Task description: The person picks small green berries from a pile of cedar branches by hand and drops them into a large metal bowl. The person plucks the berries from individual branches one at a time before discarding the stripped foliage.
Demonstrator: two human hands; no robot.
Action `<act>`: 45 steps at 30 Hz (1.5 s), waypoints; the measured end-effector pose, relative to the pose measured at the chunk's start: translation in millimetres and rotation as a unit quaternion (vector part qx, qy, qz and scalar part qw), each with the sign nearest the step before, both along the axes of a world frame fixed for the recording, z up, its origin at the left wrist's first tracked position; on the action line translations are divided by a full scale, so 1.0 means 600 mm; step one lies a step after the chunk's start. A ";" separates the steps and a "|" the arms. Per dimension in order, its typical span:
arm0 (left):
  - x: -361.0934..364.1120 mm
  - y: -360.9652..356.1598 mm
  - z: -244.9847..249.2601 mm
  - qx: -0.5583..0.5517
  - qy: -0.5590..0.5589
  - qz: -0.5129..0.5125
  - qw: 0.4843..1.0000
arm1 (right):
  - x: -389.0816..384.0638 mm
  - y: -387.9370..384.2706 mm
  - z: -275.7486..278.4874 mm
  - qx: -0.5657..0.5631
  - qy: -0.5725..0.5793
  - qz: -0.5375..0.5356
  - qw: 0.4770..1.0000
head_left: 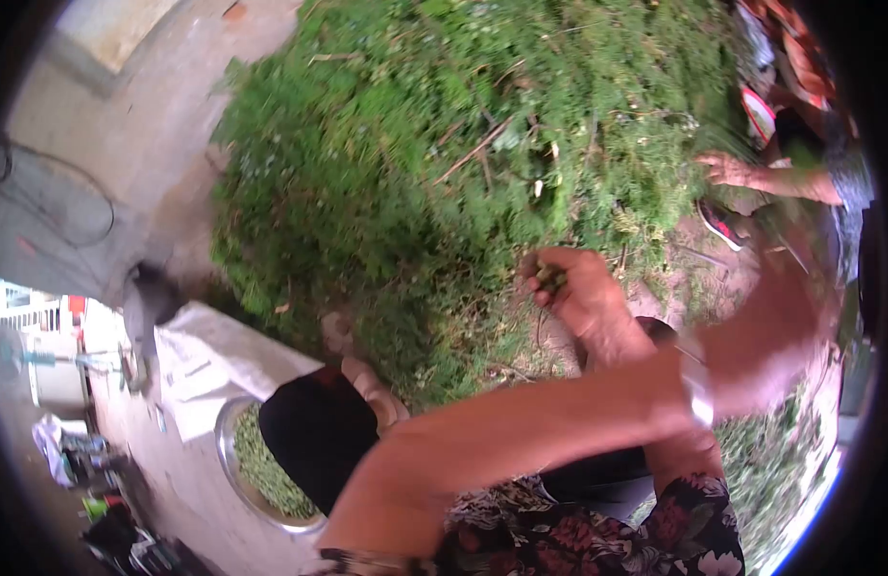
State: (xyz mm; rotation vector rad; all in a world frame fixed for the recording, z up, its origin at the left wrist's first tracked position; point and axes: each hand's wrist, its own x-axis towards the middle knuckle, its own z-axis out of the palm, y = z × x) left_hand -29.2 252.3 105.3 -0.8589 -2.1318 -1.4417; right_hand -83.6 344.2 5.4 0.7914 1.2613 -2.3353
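Note:
My left arm reaches across from the lower left, over my right arm, with a band at its wrist. My left hand (775, 331) is at the right side, smeared by motion, so its fingers cannot be made out. My right hand (586, 293) is closed around small green pieces (551, 278), whose exact kind is too small to tell. It is just in front of a large heap of cut leafy green branches (444, 144), with thin brown twigs among the feathery leaves.
A metal bowl (231, 470) of small green bits stands by my knee (319, 432), beside a white sack (213, 355). Loose greens (780, 480) lie at lower right. Across the heap, another person's hand (737, 171) reaches to the branches. A fan (21, 355) stands at far left.

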 end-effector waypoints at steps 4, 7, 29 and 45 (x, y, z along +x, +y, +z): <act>0.133 0.285 -0.005 0.111 0.043 -0.073 0.990 | -0.022 0.015 0.007 -0.040 0.009 -0.077 0.996; 0.045 0.103 0.006 0.154 -0.211 -0.187 0.947 | -0.033 0.036 0.027 -0.069 0.020 -0.107 0.992; 0.049 -0.164 0.083 0.138 -0.459 -0.145 0.866 | -0.032 -0.003 0.021 -0.030 0.036 -0.022 0.999; -0.125 -0.216 -0.623 -0.466 -0.355 0.074 0.807 | -0.012 0.047 0.048 -0.048 0.022 -0.071 0.996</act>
